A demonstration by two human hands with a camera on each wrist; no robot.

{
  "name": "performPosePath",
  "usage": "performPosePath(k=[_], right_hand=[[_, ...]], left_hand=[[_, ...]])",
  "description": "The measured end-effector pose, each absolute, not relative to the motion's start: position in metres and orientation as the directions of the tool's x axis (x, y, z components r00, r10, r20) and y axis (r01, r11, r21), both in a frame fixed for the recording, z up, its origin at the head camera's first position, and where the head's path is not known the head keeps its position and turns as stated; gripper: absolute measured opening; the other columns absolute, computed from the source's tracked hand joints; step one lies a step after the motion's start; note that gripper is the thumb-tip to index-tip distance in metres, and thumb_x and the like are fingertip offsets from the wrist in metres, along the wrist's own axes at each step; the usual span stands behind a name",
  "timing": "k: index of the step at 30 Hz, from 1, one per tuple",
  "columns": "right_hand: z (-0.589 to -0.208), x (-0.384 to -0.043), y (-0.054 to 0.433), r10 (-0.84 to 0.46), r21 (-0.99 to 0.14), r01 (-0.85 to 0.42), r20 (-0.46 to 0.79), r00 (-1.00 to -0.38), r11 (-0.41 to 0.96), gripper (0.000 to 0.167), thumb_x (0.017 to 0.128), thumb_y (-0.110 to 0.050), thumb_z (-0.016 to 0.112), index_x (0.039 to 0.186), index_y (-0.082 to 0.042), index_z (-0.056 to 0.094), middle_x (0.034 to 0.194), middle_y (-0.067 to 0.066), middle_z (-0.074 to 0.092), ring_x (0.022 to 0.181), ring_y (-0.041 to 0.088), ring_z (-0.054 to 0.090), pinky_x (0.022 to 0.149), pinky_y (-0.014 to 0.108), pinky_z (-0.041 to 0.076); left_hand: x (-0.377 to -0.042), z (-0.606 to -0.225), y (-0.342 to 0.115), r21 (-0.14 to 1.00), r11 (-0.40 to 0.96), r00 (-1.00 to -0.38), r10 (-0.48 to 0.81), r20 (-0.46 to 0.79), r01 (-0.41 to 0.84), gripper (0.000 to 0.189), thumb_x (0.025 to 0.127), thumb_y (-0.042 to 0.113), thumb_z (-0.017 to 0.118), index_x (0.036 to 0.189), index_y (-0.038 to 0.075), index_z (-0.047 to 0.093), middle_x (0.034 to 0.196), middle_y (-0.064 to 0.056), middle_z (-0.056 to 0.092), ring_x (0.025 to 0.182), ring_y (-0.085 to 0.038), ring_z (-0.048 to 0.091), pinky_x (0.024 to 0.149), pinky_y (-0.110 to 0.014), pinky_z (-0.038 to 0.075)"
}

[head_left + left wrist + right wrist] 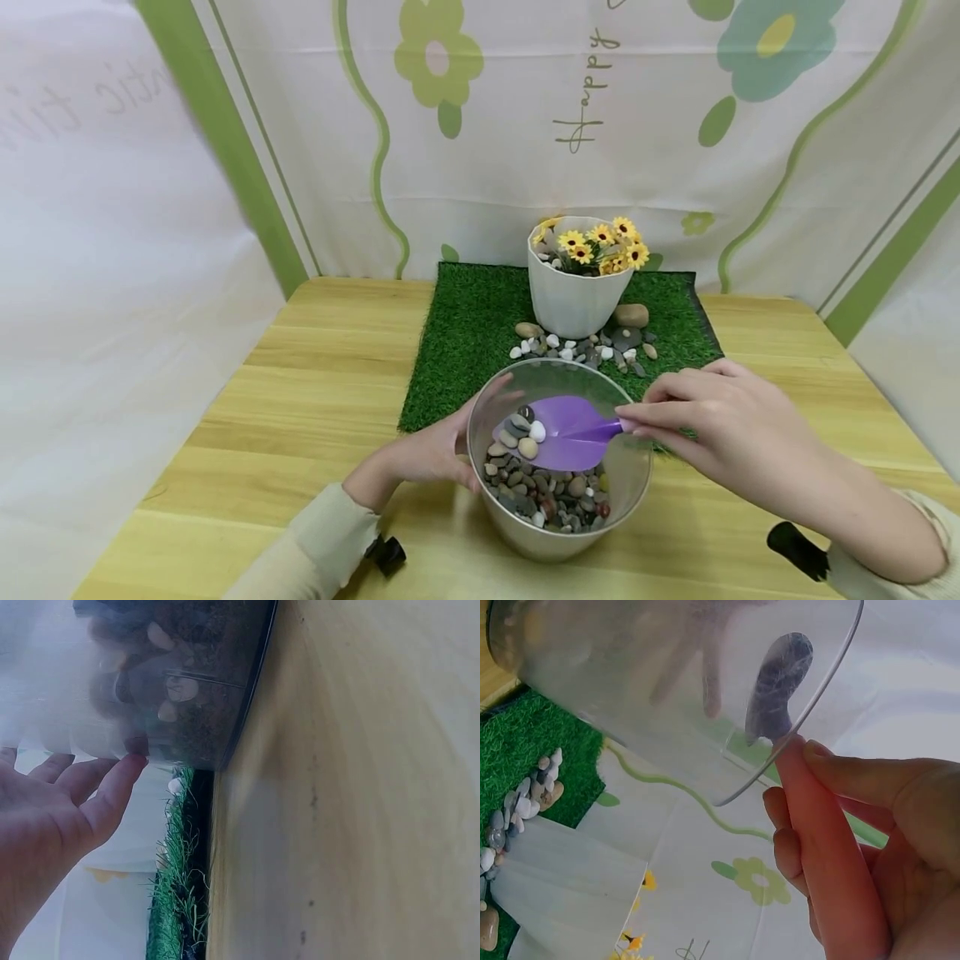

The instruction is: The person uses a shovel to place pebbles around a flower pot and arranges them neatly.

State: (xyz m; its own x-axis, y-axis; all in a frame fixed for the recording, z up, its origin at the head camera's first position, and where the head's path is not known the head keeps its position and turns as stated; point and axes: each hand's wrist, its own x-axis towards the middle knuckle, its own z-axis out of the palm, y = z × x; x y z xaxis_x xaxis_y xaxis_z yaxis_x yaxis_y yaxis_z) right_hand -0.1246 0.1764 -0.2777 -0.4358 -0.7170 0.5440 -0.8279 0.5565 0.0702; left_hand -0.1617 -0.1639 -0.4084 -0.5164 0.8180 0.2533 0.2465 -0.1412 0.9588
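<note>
My right hand (pixel 720 417) grips the pink handle of a purple trowel (pixel 573 437). Its blade lies across the inside of a clear plastic bucket (pixel 637 492), with several grey, white and tan pebbles (pixel 528 448) at the tip. More mixed pebbles (pixel 551 500) cover the bucket's bottom. With thumb in front and fingers spread behind, my left hand (pixel 438 450) holds the bucket's left side. The left wrist view shows its fingertips (pixel 135 761) against the wall. Through the wall in the right wrist view, the trowel blade (pixel 780 682) shows dark.
Behind the bucket, a green turf mat (pixel 465 350) lies on the wooden table (pixel 300 400). On it stands a white pot (pixel 573 300) with yellow flowers (pixel 600 237) and pebbles. Loose stones (pixel 592 346) lie before the pot. A printed cloth (pixel 517 167) hangs behind.
</note>
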Motion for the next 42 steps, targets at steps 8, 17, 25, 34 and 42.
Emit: performPosePath(k=[8,17,25,34,42], right_hand=[[-0.274,-0.127,0.186,-0.671,0.066,-0.799,0.587,-0.454,0.598,0.063,0.106,-0.061,0.034,0.094,-0.025,0.085,0.088,-0.013,0.076,0.072,0.005,0.069,0.063,0.035,0.05],[-0.265,-0.131,0.203,-0.618,0.084,-0.743,0.62,-0.483,0.664,0.069,0.105,-0.065,0.031,0.092,-0.023,0.085,0.087,-0.008,0.078,0.075,0.017,0.074,0.073,0.034,0.045],[-0.252,-0.138,0.217,-0.579,0.089,-0.679,0.609,-0.542,0.729,0.076,0.103,-0.069,0.029,0.09,-0.02,0.085,0.084,-0.004,0.078,0.07,0.021,0.072,0.064,0.024,0.034],[-0.252,-0.153,0.236,-0.539,0.096,-0.611,0.591,-0.6,0.785,0.056,0.103,-0.058,0.051,0.091,-0.015,0.085,0.082,0.0,0.078,0.055,0.016,0.062,0.052,0.032,0.045],[-0.27,-0.171,0.25,-0.436,0.02,-0.48,0.455,-0.776,0.877,0.019,0.088,-0.021,0.08,0.104,-0.01,0.082,0.092,0.013,0.078,0.053,0.021,0.06,0.047,0.04,0.045]], left_hand=[[-0.164,-0.41,-0.163,0.954,-0.19,-0.489,0.825,0.283,0.231,0.127,0.082,0.055,0.078,0.163,0.027,-0.015,0.169,-0.02,0.0,0.155,-0.036,0.006,0.124,-0.047,0.015],[-0.163,-0.41,-0.162,0.952,-0.189,-0.484,0.826,0.287,0.242,0.126,0.083,0.055,0.078,0.163,0.025,-0.015,0.17,-0.019,0.0,0.155,-0.04,0.005,0.125,-0.045,0.012],[-0.163,-0.41,-0.163,0.955,-0.181,-0.498,0.822,0.277,0.234,0.128,0.081,0.056,0.078,0.163,0.025,-0.015,0.17,-0.017,-0.001,0.155,-0.036,0.006,0.125,-0.042,0.012],[-0.163,-0.41,-0.163,0.954,-0.182,-0.497,0.822,0.28,0.237,0.128,0.081,0.056,0.078,0.163,0.024,-0.015,0.17,-0.018,-0.001,0.155,-0.037,0.005,0.125,-0.043,0.011],[-0.163,-0.409,-0.163,0.954,-0.175,-0.498,0.822,0.278,0.243,0.128,0.081,0.057,0.078,0.163,0.025,-0.015,0.17,-0.017,-0.001,0.155,-0.036,0.006,0.125,-0.043,0.012]])
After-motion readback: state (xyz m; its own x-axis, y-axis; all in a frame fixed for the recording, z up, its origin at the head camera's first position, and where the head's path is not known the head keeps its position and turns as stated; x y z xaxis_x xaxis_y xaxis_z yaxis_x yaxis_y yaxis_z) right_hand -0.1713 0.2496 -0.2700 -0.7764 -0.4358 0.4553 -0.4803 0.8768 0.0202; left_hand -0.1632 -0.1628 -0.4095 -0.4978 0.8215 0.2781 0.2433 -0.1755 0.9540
